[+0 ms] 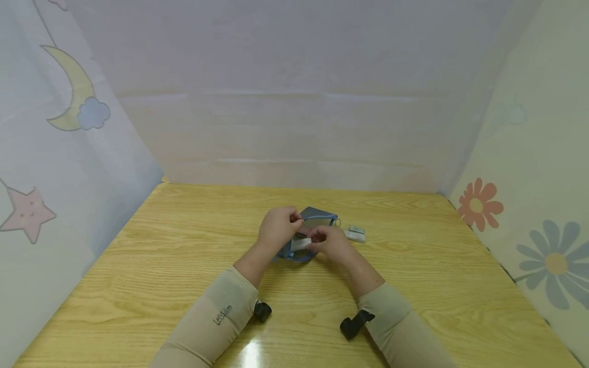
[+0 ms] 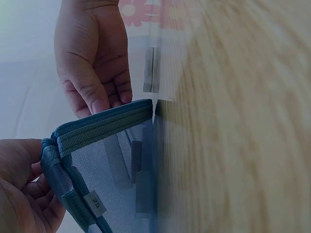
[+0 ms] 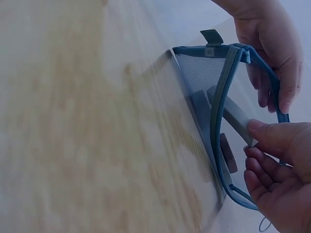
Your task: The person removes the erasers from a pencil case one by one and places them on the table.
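Note:
A mesh zip pouch [image 1: 316,213] with blue edging stands with its mouth spread, seen closely in the right wrist view. My left hand [image 1: 277,225] pinches the pouch's rim on the far side. My right hand [image 1: 333,244] is at the mouth, pinching a flat whitish bar [image 3: 237,120] between thumb and fingers. One end of this bar reaches inside the pouch. A small dark flat piece [image 3: 227,153] and other flat pieces show within. Through the mesh in the left wrist view, a grey block [image 2: 143,191] is visible; its kind is unclear.
On the wooden table [image 1: 184,286], just right of the pouch, lie a small greenish block [image 1: 356,229] and a whitish bar [image 1: 356,236]. A metal ring [image 1: 338,223] hangs at the pouch's corner. Printed wall sheets [image 1: 294,128] border the table at the back and sides.

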The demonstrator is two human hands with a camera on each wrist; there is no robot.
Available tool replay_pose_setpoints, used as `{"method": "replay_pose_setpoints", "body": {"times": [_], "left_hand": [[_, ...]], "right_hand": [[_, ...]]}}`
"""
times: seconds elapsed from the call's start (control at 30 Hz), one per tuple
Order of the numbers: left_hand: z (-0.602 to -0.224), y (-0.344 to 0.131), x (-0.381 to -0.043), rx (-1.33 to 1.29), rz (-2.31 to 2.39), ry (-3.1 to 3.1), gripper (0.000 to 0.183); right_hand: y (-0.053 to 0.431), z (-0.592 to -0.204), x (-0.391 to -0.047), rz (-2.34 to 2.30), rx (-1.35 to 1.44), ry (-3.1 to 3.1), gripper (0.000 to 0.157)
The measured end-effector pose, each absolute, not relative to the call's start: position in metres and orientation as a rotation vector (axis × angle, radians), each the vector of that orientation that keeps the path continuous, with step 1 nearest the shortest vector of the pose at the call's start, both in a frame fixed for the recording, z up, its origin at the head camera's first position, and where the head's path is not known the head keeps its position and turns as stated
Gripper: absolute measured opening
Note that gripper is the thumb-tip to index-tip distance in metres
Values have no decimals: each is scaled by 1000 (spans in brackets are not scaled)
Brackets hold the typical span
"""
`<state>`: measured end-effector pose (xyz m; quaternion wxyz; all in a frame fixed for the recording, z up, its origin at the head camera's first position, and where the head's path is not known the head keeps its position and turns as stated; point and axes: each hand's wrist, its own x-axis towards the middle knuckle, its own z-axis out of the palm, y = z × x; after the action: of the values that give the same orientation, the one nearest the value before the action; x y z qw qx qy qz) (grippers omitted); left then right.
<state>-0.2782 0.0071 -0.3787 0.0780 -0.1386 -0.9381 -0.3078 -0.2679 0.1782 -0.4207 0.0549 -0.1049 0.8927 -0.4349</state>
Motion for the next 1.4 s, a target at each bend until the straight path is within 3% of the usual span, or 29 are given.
{"method": "replay_pose_setpoints", "body": {"times": [1.4], "left_hand": [[-384,8,-282,-390,-967,-2801,8]], "right_hand": [[244,-395,-263,-1382,-240,2741,25]]}}
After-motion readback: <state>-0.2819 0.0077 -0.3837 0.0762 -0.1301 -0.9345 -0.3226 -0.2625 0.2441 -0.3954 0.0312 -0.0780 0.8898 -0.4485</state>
